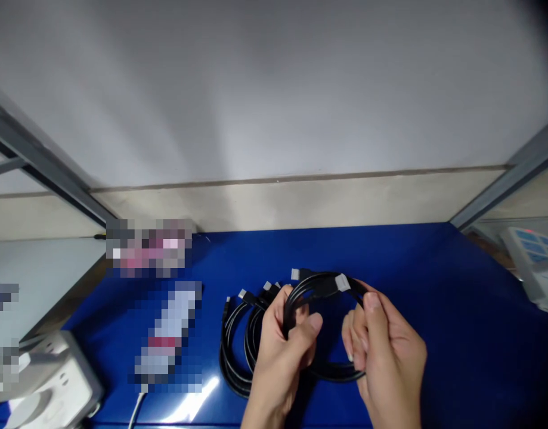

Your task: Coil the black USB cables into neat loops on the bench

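A coiled black cable [340, 376] is held up above the blue table, with both hands on it. My left hand [288, 345] is closed round the left side of the loop, thumb lying across it. My right hand [383, 342] grips the right side between thumb and fingers. Two plugs with light-coloured ends show at the top of the coil, one pointing left and one pointing right. Behind and left of my left hand, several more coiled black cables [232, 378] lie on the table, partly hidden by that hand.
The blue table [202, 333] meets a pale wall [274, 205]. At left are a blurred-out device [170, 333] with a white cord [136, 411], a blurred pinkish object [152, 247] and a white power strip [61, 381]. Grey metal posts [501, 173] rise at the sides.
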Motion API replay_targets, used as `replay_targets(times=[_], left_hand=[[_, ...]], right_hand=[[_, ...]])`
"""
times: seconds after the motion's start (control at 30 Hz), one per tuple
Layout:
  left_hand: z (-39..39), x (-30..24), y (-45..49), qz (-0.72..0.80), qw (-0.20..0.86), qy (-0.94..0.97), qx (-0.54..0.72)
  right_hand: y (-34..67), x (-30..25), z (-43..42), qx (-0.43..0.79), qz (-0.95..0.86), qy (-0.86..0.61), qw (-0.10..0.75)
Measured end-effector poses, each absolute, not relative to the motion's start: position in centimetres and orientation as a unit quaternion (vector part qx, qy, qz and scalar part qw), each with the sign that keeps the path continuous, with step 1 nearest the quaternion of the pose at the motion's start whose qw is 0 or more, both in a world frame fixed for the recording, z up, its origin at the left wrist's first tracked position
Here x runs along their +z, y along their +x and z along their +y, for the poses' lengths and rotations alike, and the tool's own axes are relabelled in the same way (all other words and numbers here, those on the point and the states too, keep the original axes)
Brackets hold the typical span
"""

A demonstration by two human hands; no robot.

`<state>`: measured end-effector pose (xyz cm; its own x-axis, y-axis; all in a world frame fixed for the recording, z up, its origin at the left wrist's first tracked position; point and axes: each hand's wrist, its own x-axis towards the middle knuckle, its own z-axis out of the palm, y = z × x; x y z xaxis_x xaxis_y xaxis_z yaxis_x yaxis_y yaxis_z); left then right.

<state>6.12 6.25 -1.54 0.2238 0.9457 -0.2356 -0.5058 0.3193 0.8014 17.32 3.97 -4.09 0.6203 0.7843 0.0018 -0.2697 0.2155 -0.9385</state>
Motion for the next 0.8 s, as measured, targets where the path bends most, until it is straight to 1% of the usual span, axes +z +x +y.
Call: replay_targets(times=[0.13, 0.33, 0.43, 0.63, 0.8], left_hand=[[6.4, -1.8, 6.5, 0.426, 0.691, 0.294, 0.505], [6.6, -1.9, 6.7, 0.424, 0.671, 0.253, 0.553], [6.6, -1.9, 6.6, 0.435, 0.668, 0.236, 0.556], [6.4, -1.5, 5.8, 0.421, 0.702, 0.2, 0.539], [6.6, -1.7, 4.9, 0.329, 0.774, 0.131, 0.525]], right_hand=[[16.9, -4.5, 3.9, 0.355, -0.262, -0.516, 0.734], [16.3, -5.0, 4.3, 0.36, -0.239, -0.519, 0.737], [16.2, -5.2, 4.3, 0.352, -0.226, -0.528, 0.739], [16.8, -5.3, 4.6, 0.424, -0.195, -0.507, 0.725], [17.1, -5.4, 5.0, 0.48, -0.194, -0.445, 0.731]])
